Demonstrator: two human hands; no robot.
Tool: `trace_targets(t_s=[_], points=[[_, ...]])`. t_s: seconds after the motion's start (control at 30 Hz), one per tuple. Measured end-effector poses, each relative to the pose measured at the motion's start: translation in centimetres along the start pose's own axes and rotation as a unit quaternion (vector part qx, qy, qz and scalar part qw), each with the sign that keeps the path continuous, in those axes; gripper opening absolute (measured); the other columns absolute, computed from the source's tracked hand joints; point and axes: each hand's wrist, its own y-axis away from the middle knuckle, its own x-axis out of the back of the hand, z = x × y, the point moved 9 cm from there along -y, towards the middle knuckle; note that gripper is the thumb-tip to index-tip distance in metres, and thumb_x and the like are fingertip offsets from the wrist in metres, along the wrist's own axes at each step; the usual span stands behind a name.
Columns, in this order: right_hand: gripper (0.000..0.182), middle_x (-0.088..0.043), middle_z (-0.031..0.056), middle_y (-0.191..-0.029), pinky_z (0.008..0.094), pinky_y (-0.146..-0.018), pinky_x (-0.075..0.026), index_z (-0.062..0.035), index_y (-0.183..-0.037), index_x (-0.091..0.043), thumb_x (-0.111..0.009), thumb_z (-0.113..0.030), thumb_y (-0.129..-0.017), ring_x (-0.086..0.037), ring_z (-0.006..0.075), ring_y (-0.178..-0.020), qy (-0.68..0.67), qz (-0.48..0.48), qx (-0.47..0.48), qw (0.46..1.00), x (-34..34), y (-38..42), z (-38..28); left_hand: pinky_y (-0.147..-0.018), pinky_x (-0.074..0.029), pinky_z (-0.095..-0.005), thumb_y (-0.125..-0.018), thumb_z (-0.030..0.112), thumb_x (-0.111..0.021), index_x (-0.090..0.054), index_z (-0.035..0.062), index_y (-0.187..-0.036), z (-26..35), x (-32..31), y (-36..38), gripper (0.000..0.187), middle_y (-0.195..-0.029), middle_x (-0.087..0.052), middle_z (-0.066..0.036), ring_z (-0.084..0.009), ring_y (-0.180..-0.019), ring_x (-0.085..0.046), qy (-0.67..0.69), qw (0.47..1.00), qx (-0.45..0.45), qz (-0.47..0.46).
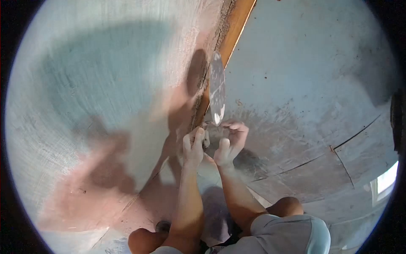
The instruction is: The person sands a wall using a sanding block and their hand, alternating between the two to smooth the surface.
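A person seen from above, knees bent, works with both bare hands beside a wooden strip [237,31] that slants from the top of the view down and leftward; every place here is told from that strip. A long, narrow, speckled blade [217,86] lies against the strip's lower stretch in this view, overlapping its right edge. The blade's long axis runs nearly straight up and down, steeper than the strip's own slant, and its lower tip points back toward the person. The left hand [193,144] is at the strip's lower end, fingers curled; the right hand [232,143] is just to the right of that end, fingers bent. The blade extends forward from the gap between the two hands, and the right fingertips look nearest its tip. Whether either hand grips the blade, or a handle beneath it, cannot be told, nor whether the fingers touch it. Left of the strip spreads a pale, streaked surface [105,80] bearing dark shadows; right of it lies a blue-grey surface [308,55], smudged brown close to the hands.
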Motion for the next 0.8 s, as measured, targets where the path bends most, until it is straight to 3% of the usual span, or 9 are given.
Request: trace_targets(t_s=[0.1, 0.17, 0.2, 0.33, 0.4, 0.43, 0.5, 0.53, 0.8], points=[[0.082, -0.047, 0.0253, -0.140, 0.0464, -0.113, -0.037, 0.0067, -0.141, -0.041, -0.082, -0.014, -0.073, -0.049, 0.0350, -0.131, 0.005, -0.012, -0.004, 1.000, -4.8, -2.7, -3.6, -0.051, -0.030, -0.0260, -0.110, 0.032, -0.053, -0.054, 0.0098, -0.073, -1.4, 1.3, 0.3, 0.043, -0.066, -0.049, 0.005, -0.0041, -0.059, -0.040, 0.059, 0.998, 0.000, -0.023], [0.092, -0.040, 0.0298, -0.149, 0.0463, -0.116, -0.035, 0.0082, -0.150, -0.036, -0.082, -0.038, -0.084, -0.045, 0.0392, -0.138, 0.192, -0.118, 0.092, 0.970, -7.2, -4.8, -4.4, -0.048, -0.031, -0.0268, -0.111, 0.034, -0.053, -0.060, 0.0073, -0.079, -1.1, 3.0, 0.8, 0.041, -0.066, -0.051, 0.005, -0.0044, -0.056, -0.042, -0.062, 0.998, -0.013, 0.019], [0.087, -0.035, 0.0327, -0.156, 0.0510, -0.119, -0.032, 0.0051, -0.148, -0.046, -0.086, -0.022, -0.076, -0.039, 0.0473, -0.143, 0.159, -0.110, 0.039, 0.980, -7.5, -5.0, -4.1, -0.047, -0.032, -0.0271, -0.111, 0.035, -0.052, -0.063, 0.0063, -0.082, -1.3, 3.6, 1.2, 0.042, -0.066, -0.052, 0.005, -0.0045, -0.055, -0.043, -0.100, 0.993, 0.031, 0.057], [0.075, -0.033, 0.0328, -0.159, 0.0498, -0.120, -0.032, 0.0063, -0.154, -0.039, -0.072, -0.025, -0.095, -0.038, 0.0483, -0.144, 0.079, -0.147, 0.006, 0.986, -8.7, -4.2, -2.0, -0.059, -0.041, -0.0278, -0.111, 0.027, -0.043, -0.066, -0.0020, -0.097, 4.8, 4.2, 3.8, 0.039, -0.077, -0.059, -0.001, -0.0099, -0.067, -0.051, -0.396, 0.910, -0.120, 0.029], [0.071, -0.030, 0.0327, -0.162, 0.0477, -0.123, -0.029, 0.0077, -0.157, -0.033, -0.063, -0.018, -0.098, -0.035, 0.0469, -0.148, 0.062, -0.170, -0.025, 0.983, -10.0, -2.9, -2.1, -0.059, -0.042, -0.0309, -0.109, 0.024, -0.045, -0.065, -0.0022, -0.102, 7.1, 4.5, 5.6, 0.033, -0.074, -0.057, -0.003, -0.0140, -0.066, -0.052, -0.411, 0.907, -0.058, 0.068], [0.070, -0.030, 0.0325, -0.162, 0.0486, -0.124, -0.027, 0.0082, -0.157, -0.032, -0.061, -0.017, -0.098, -0.033, 0.0469, -0.149, 0.093, -0.190, -0.044, 0.976, -10.6, -2.9, -2.3, -0.059, -0.041, -0.0307, -0.109, 0.022, -0.045, -0.064, -0.0009, -0.103, 9.2, 3.5, 6.4, 0.030, -0.073, -0.055, -0.005, -0.0137, -0.065, -0.051, -0.533, 0.830, -0.160, 0.037], [0.068, -0.030, 0.0315, -0.162, 0.0514, -0.126, -0.022, 0.0102, -0.156, -0.032, -0.057, -0.014, -0.097, -0.030, 0.0466, -0.151, 0.097, -0.194, -0.080, 0.973, -11.2, -3.0, -3.6, -0.055, -0.038, -0.0289, -0.109, 0.023, -0.045, -0.062, 0.0004, -0.096, 10.1, 5.5, 8.1, 0.031, -0.068, -0.052, -0.004, -0.0115, -0.059, -0.048, -0.571, 0.820, -0.031, 0.016], [0.069, -0.030, 0.0309, -0.162, 0.0529, -0.125, -0.023, 0.0101, -0.155, -0.034, -0.058, -0.015, -0.095, -0.030, 0.0472, -0.150, 0.076, -0.183, -0.065, 0.978, -11.6, -2.9, -4.1, -0.051, -0.037, -0.0286, -0.110, 0.024, -0.047, -0.060, 0.0033, -0.090, 11.9, 3.2, 8.7, 0.032, -0.063, -0.050, -0.001, -0.0096, -0.056, -0.047, -0.439, 0.894, 0.064, 0.064], [0.071, -0.038, 0.0352, -0.155, 0.0621, -0.122, -0.024, 0.0157, -0.149, -0.039, -0.058, -0.009, -0.085, -0.037, 0.0526, -0.144, 0.042, -0.109, -0.049, 0.992, -12.8, -3.5, -5.4, -0.044, -0.030, -0.0229, -0.111, 0.026, -0.049, -0.057, 0.0073, -0.085, 15.3, 4.2, 10.2, 0.034, -0.059, -0.048, 0.006, -0.0027, -0.049, -0.041, -0.498, 0.848, 0.064, 0.169]])
